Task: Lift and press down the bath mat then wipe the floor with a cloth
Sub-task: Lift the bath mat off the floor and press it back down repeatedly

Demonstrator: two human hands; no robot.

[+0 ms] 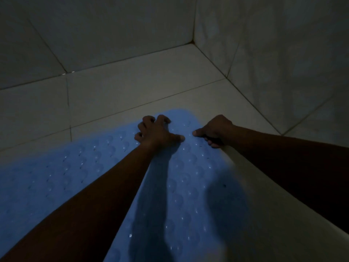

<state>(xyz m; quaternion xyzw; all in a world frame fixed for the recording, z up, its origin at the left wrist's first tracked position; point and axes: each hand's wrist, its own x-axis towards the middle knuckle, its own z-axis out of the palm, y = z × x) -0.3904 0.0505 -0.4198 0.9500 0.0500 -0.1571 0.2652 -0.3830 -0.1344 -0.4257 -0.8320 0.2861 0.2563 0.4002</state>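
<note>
Bath mat (56, 182) nearest, 2 hands at its far end. Right hand (215, 131) pinches the edge; left hand (156, 133) claws, grip unclear in the dimness. Stuck suction cups could release abruptly.

A dim bathroom corner: tiled walls (113, 35) meet tiled floor (151, 76) (blue suction-cup bath mat (56, 176) down).

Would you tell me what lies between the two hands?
In the head view, only bare blue bath mat lies between the left hand and right hand.
</note>
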